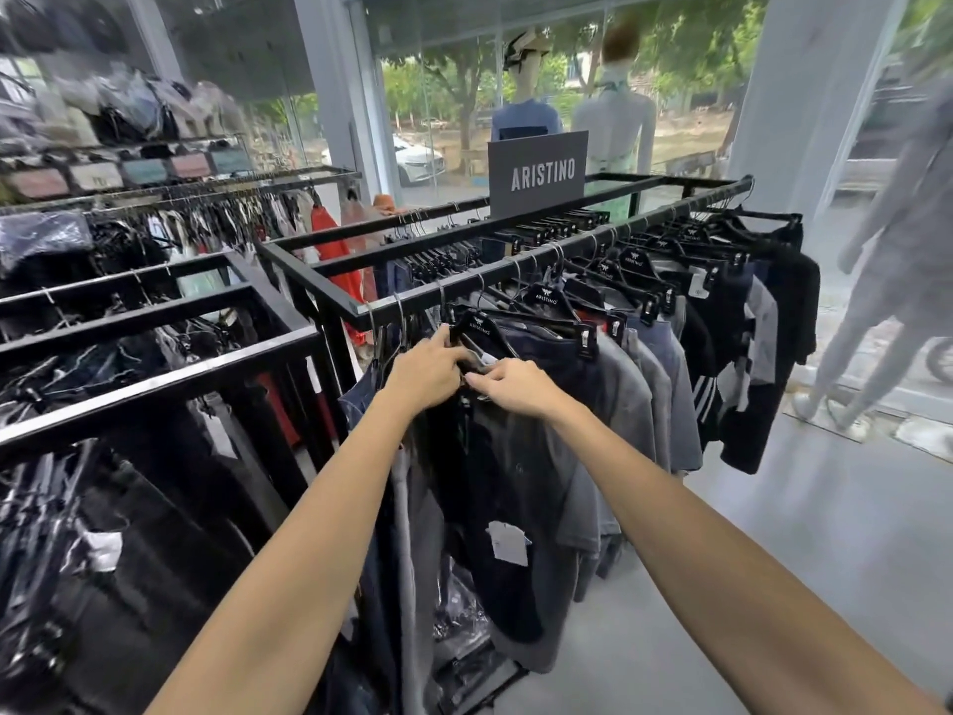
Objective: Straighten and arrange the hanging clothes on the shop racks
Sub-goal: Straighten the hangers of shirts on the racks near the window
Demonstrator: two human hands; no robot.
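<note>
A black metal rack (515,263) runs from the centre to the far right, hung with dark and grey shirts and shorts on black branded hangers. My left hand (428,371) and my right hand (515,387) meet at the neck of a dark polo shirt (495,487) near the rack's near end. My left fingers grip its collar beside a black hanger (477,330). My right fingers pinch the collar from the right. A white price tag (508,543) hangs on the shirt's front.
A second black rack (154,389) of dark, plastic-wrapped garments stands close on the left. A grey brand sign (537,172) sits on the far rail. Mannequins (613,110) stand at the window behind, another mannequin (897,260) at far right. Grey floor (804,534) lies to the right.
</note>
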